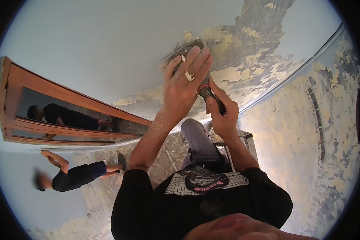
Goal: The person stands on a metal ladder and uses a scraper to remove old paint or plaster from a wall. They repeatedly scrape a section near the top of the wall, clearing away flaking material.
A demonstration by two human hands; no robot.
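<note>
My right hand (223, 112) is closed round the dark handle, with a red band, of a wide scraper (199, 43). Flat on top of the scraper's metal blade lies my left hand (184, 79), fingers pointing up and slightly spread, a ring on one finger. Paint flakes cling to the left hand, and dust coats its forearm. The blade's edge meets the painted wall (132, 51) where smooth pale-blue paint borders a patchy area of bared yellowish and grey plaster (240, 45). The hand hides part of the blade.
A wooden-framed window (63, 90) is at the left, its glass reflecting a person. Another person (78, 177) stands lower left with an arm raised to the wall. A row of hooks (318, 129) is on the right wall. Debris litters the floor (159, 165); a metal-framed stand (249, 141) is beside my leg.
</note>
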